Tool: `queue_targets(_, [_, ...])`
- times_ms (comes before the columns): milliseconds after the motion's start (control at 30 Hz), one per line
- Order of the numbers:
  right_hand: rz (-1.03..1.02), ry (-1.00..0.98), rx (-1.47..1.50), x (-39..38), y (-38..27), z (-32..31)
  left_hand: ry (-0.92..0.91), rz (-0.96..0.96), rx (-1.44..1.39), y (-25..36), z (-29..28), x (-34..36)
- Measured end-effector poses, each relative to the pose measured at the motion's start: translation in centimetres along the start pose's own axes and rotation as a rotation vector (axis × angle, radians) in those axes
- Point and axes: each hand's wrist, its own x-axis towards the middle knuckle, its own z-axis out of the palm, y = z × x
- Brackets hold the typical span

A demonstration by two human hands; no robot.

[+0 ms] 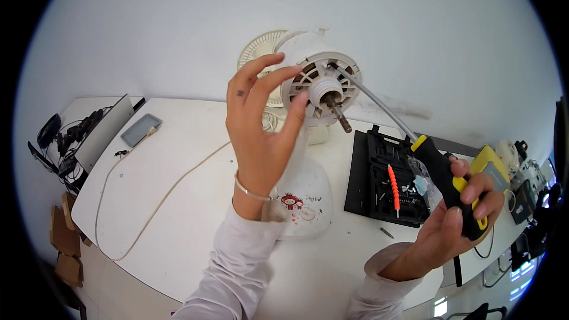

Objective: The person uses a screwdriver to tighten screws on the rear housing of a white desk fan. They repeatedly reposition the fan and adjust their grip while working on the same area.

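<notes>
A white electric fan stands on the table with its blades off the front, its slotted motor housing (305,44) facing me. From the threaded collar (327,90) at its middle sticks out a bare metal shaft (339,117). My left hand (258,106) grips the left side of the housing, thumb by the collar and fingers spread along the rim. My right hand (453,219) is wrapped round the black and yellow handle of a long screwdriver (437,163). Its tip meets the upper part of the slotted face; the screw there is too small to make out. Below is the fan's base (311,198), printed with cartoon figures.
An open black tool case (360,172) holds bits and an orange flexible extension (393,189). A small metal bit (386,233) lies in front. A pale power cord (166,192) loops over the left side of the table (157,240), near a grey tray (141,130).
</notes>
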Motion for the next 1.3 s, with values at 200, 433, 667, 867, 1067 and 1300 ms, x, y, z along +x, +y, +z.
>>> queue_targets(200, [0.190, 0.233, 0.163, 1.5, 1.2, -0.5, -0.201, -0.089, -0.349, -3.0, 2.5, 2.4])
queue_targets(433, [0.057, 0.049, 0.016, 0.6, 0.4, -0.6, -0.446, -0.218, -0.501, -2.7, 2.3, 3.2])
queue_targets(667, [-0.097, 0.008, -0.474, 8.3, -1.0, 0.4, -0.428, -0.329, -0.566, -1.7, 2.7, 3.5])
queue_targets(867, [-0.149, -0.245, -0.604, 14.5, -0.7, 0.6, -0.431, -0.369, -0.583, -1.6, 2.6, 3.9])
queue_targets(1067, [0.104, -0.107, -0.581, 17.0, 1.6, 2.2, -0.441, -0.400, -0.569, -1.6, 2.6, 4.1])
queue_targets(1300, [0.086, -0.219, -0.666, 17.8, -2.8, 6.4, -0.422, -0.417, -0.604, -1.9, 3.1, 4.2])
